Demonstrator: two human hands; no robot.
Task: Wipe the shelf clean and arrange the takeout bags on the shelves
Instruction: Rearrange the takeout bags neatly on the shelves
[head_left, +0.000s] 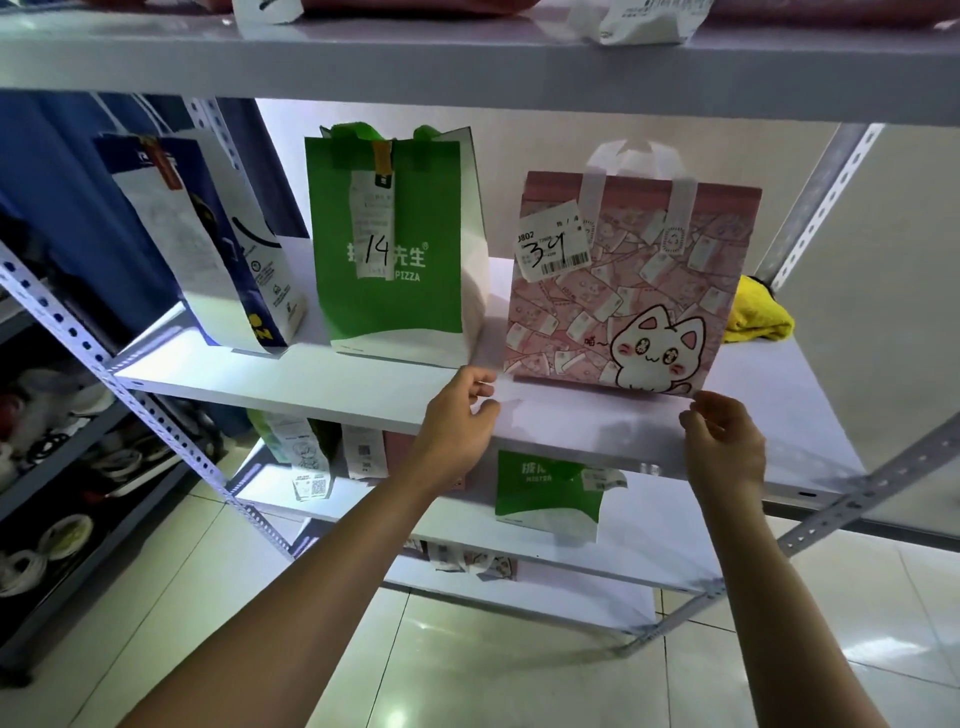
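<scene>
- My left hand (464, 415) and right hand (724, 439) hover loosely curled, holding nothing, either side of the pink cat bag (628, 291).
- That bag stands upright on the middle shelf (291, 371), right of the green pizza bag (395, 249).
- I'd square it gently, label facing out, in line with its neighbours.
- The yellow cloth (756, 312) lies behind.

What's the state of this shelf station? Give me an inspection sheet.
Surface: white middle shelf, glare along its front.
Job's things: blue-and-white bag, green pizza bag marked 14, pink cat bag marked 34, all upright in a row.
Clutter: yellow cloth behind the pink bag.
Grips: left hand and right hand at the pink bag's lower corners, fingers loose, holding nothing.
Cables: nothing seen.
Surroundings: more bags on lower shelves, tiled floor.
</scene>
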